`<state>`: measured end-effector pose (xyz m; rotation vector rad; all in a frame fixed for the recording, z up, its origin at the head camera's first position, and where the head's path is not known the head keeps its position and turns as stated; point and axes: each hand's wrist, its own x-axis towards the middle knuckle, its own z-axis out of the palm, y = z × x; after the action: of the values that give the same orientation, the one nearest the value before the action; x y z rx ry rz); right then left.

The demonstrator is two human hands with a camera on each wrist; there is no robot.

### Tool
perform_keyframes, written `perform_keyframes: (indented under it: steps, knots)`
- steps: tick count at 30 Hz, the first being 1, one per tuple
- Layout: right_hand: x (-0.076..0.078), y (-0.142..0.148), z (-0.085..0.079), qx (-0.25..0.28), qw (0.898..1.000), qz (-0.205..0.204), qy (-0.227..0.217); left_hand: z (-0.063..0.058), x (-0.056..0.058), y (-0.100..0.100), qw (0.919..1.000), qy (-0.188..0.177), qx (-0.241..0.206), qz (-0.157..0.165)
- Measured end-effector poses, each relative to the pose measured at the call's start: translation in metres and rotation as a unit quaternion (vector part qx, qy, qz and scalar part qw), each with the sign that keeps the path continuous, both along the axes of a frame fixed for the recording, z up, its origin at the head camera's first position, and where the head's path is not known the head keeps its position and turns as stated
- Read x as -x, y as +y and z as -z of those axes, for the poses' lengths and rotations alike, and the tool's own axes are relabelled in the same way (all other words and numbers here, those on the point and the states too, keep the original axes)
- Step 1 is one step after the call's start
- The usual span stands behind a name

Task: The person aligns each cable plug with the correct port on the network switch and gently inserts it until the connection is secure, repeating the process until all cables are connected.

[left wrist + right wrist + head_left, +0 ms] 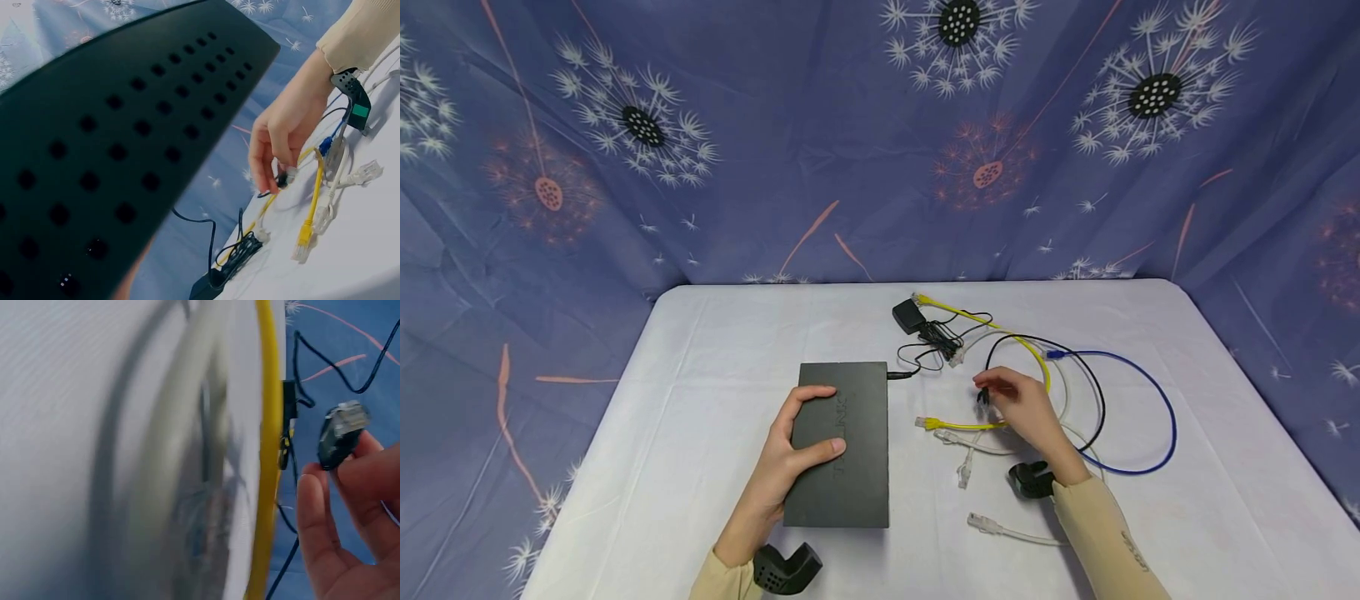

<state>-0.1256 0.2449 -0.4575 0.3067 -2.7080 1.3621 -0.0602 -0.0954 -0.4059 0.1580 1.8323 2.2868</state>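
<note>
My left hand grips a flat dark grey network box by its left edge, with the thumb and a finger over its top. In the left wrist view the box's side wall, with rows of round holes, fills much of the picture. A black power plug sits in the box's far right side. My right hand pinches the end of a black network cable above the table. Its clear-tipped connector points up from the fingertips in the right wrist view.
A black power adapter with a bundled cord lies behind the box. A yellow cable, a blue cable and several white cables, one with its connector near the front, lie around my right hand. A patterned blue curtain hangs behind the table.
</note>
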Motion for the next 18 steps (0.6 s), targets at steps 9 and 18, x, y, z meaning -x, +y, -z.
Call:
perform_keyframes:
  steps: [9, 18]
  knots:
    - [-0.004, -0.004, -0.012, 0.042, 0.999, -0.014, 0.03, 0.001, 0.0, 0.001, 1.0, -0.001, -0.001, 0.003]
    - [-0.02, -0.024, -0.056, 0.108, 0.988, -0.051, 0.102, 0.001, -0.001, 0.002, 1.0, -0.004, -0.005, 0.006]
